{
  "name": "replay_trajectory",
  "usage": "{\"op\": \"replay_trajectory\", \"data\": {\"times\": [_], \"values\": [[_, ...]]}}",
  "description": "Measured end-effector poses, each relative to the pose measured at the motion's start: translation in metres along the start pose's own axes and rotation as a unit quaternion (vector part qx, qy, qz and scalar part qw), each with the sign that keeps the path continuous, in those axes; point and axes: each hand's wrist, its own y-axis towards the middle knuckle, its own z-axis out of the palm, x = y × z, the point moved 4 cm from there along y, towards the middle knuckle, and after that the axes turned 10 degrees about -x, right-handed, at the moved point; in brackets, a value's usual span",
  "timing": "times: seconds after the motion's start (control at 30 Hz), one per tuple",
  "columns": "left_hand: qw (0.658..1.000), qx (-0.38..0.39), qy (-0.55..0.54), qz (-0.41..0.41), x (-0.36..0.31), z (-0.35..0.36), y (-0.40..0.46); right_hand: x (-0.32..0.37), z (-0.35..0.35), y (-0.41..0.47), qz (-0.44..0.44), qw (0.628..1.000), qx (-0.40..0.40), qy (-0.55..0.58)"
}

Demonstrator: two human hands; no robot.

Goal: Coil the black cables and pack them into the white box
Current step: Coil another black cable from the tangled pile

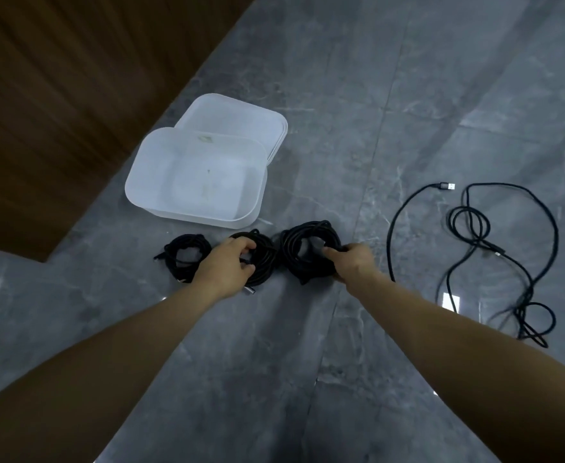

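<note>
The left hand (229, 262) curls its fingers and thumb round the near-left rim of the middle coil (257, 259), a ring of thin black cable lying flat on the floor (308, 329). The right hand (349, 262) grips the right rim of the right coil (308, 252), a thicker, fuller black ring, with its fingers hooked over the strands into the hole. The two coils lie just beside each other, nearly touching, between the hands. A silver plug (249, 290) pokes out from beneath the left wrist.

Left of the left grip lies a smaller, looser third coil (184, 257), also black. Beyond the grips, farther from the person, stands the white box (147, 182), a translucent plastic tub with rounded corners, open and with nothing in it; its matching lid (241, 115) lies behind it, partly tucked under the box's far edge.

Well to the right of the right grip, loose cables (474, 228) sprawl uncoiled in loops and tangles, one ending in a silver USB plug (446, 186). The floor is glossy grey stone with pale veins; a dark wood panel (57, 95) fills the far left.
</note>
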Motion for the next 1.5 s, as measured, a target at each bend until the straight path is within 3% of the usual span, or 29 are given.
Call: {"op": "replay_trajectory", "data": {"times": [0.23, 0.5, 0.8, 1.07, 1.3, 1.5], "values": [[0.996, -0.018, 0.036, 0.085, -0.046, 0.006, 0.004, 0.009, -0.032, -0.007, -0.067, 0.992, 0.014, -0.11], [0.983, 0.017, 0.05, 0.173, -0.139, 0.055, -0.006, -0.006, -0.121, -0.009, -0.076, 0.989, -0.063, -0.108], [0.967, 0.086, 0.052, 0.232, -0.212, 0.132, -0.047, -0.081, -0.215, -0.037, -0.027, 0.988, -0.142, -0.063], [0.943, 0.134, 0.147, 0.266, -0.21, 0.174, -0.044, -0.113, -0.23, -0.037, -0.037, 0.991, -0.086, -0.098], [0.928, 0.123, 0.199, 0.29, -0.202, 0.198, -0.051, -0.104, -0.214, -0.01, -0.065, 0.987, -0.044, -0.144], [0.875, 0.118, 0.302, 0.359, -0.187, 0.198, -0.058, -0.107, -0.212, -0.001, -0.072, 0.985, -0.035, -0.155]]}}
